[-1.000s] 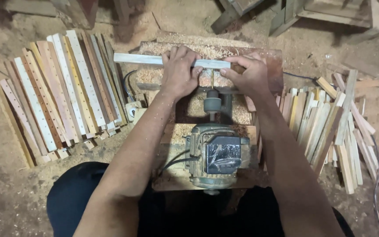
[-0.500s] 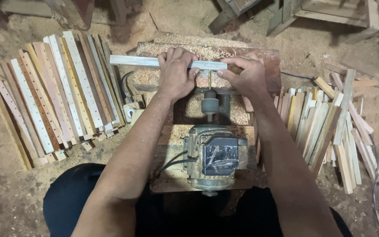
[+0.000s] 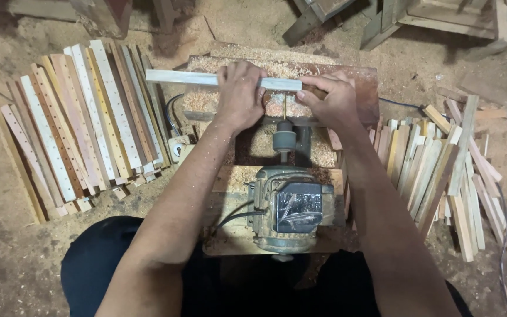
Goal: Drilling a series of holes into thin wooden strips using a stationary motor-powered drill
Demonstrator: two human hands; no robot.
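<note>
A pale wooden slat (image 3: 183, 77) lies crosswise on a sawdust-covered wooden platform (image 3: 365, 82). My left hand (image 3: 240, 94) grips the slat near its middle. My right hand (image 3: 330, 97) holds its right end. Just below the hands, a thin drill bit on a chuck (image 3: 284, 141) points up at the slat from a grey electric motor (image 3: 286, 208) mounted on a board.
Left of the motor lies a fan of slats with rows of drilled holes (image 3: 83, 129). A pile of plain slats (image 3: 435, 164) sits on the right. A cable and socket (image 3: 177, 147) lie by the left pile. Wooden frames (image 3: 441, 17) stand at the back on the sawdust floor.
The slat has shifted to the left between my hands, so more of it sticks out past my left hand and less shows at the right.
</note>
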